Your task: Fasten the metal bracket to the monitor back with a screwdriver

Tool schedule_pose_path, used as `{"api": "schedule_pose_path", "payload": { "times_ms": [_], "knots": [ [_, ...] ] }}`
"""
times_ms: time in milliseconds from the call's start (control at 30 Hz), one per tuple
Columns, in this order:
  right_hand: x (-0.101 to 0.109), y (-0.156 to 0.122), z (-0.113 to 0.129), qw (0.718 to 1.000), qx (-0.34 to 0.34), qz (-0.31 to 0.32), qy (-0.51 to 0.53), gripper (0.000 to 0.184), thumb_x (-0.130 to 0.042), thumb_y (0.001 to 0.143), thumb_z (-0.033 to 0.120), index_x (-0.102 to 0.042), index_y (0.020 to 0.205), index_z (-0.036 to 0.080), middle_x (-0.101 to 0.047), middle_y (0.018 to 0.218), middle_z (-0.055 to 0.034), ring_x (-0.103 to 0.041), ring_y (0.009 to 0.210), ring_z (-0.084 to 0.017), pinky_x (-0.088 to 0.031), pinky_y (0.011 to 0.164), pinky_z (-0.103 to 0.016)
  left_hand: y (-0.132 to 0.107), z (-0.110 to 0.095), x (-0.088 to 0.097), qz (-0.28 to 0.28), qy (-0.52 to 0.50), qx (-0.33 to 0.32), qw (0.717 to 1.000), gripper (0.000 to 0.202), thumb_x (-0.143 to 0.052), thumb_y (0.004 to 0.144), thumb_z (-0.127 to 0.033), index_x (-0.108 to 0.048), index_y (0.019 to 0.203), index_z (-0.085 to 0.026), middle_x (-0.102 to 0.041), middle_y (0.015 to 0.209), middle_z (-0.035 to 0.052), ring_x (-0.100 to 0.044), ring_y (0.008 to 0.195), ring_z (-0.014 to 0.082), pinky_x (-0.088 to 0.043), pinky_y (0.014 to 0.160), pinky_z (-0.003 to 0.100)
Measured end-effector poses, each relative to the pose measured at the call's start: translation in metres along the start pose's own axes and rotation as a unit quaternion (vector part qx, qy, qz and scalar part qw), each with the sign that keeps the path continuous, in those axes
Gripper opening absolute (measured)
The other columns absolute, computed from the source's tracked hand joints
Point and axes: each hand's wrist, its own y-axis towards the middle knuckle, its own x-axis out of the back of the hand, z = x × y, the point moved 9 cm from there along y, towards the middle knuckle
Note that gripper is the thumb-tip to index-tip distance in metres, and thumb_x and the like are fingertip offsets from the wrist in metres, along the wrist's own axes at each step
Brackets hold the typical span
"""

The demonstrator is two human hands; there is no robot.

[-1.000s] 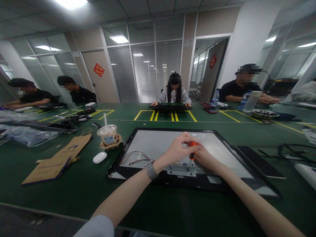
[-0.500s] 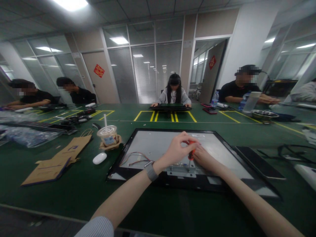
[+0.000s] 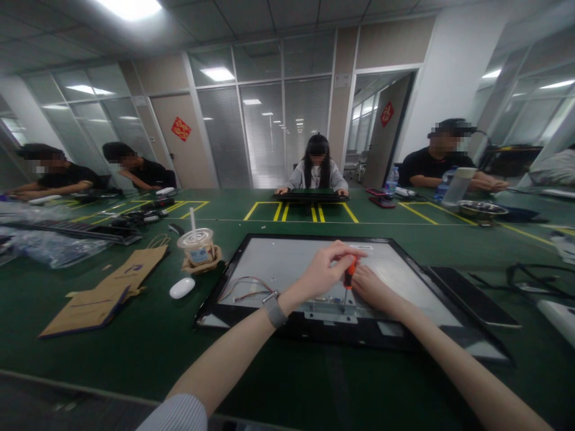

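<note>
The screwdriver (image 3: 349, 276) stands nearly upright directly in your left hand's grip: thumb and fingers of your left hand (image 3: 330, 267) are closed around its orange handle from the top. That hold seems meant to keep the shaft in line with the metal bracket (image 3: 323, 311), on which the tip appears to rest just below your grip. Your right hand (image 3: 375, 290) lies low, just right of the shaft, probably to steady the tool or the work; its fingertips are partly hidden, so you cannot tell whether they grip anything.

Beneath both hands, the panel (image 3: 283, 258) lies flat on the table (image 3: 287, 383), its grey back up, which leaves the bracket within reach from above. Left of your grip, beyond the panel's edge, are a drink cup (image 3: 197, 246) and a white mouse (image 3: 182, 288); farther left lies a paper bag (image 3: 130, 275). Right of the panel rests a dark slab (image 3: 471, 294).
</note>
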Motion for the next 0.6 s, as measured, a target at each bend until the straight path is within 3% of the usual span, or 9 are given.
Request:
{"api": "schedule_pose_path", "payload": {
  "times_ms": [133, 300, 433, 600],
  "knots": [
    [-0.0029, 0.0006, -0.0043, 1.000, -0.016, 0.015, 0.012, 0.038, -0.040, 0.096, 0.020, -0.067, 0.122, 0.024, -0.064, 0.136, -0.0125, -0.054, 0.129, -0.030, -0.041, 0.109, -0.057, -0.0007, 0.0049, -0.0019, 0.001, -0.008, 0.019, 1.000, 0.026, -0.053, 0.095, -0.022, -0.078, 0.103, -0.019, -0.064, 0.097, 0.0072, -0.062, 0.095, 0.0178, -0.051, 0.088, 0.032],
    [-0.0013, 0.0012, -0.0026, 1.000, -0.011, 0.007, 0.020, 0.041, -0.041, 0.095, 0.020, -0.064, 0.128, 0.023, -0.058, 0.145, -0.0122, -0.050, 0.134, -0.030, -0.038, 0.111, -0.059, 0.0008, 0.0020, 0.0031, -0.028, 0.018, 0.003, 0.999, 0.017, -0.069, 0.087, -0.031, -0.080, 0.096, -0.021, -0.055, 0.092, 0.0046, -0.058, 0.091, 0.0174, -0.051, 0.083, 0.031],
    [-0.0016, 0.0009, -0.0005, 1.000, -0.017, 0.018, 0.013, 0.040, -0.040, 0.095, 0.019, -0.066, 0.125, 0.024, -0.062, 0.140, -0.0115, -0.053, 0.131, -0.030, -0.040, 0.110, -0.058, 0.0022, 0.0002, 0.0040, -0.021, 0.041, 0.009, 0.999, 0.018, -0.064, 0.090, -0.025, -0.079, 0.099, -0.020, -0.053, 0.088, 0.0033, -0.057, 0.087, 0.0159, -0.051, 0.084, 0.031],
    [-0.0026, 0.0003, -0.0007, 0.999, -0.024, 0.029, 0.005, 0.040, -0.039, 0.095, 0.017, -0.068, 0.122, 0.022, -0.063, 0.137, -0.0135, -0.054, 0.129, -0.031, -0.041, 0.108, -0.056, 0.0007, -0.0013, -0.0018, 0.007, 0.022, 0.010, 1.000, 0.031, -0.049, 0.095, -0.015, -0.076, 0.110, -0.018, -0.061, 0.094, 0.0058, -0.061, 0.093, 0.0172, -0.049, 0.090, 0.032]
  ]
}}
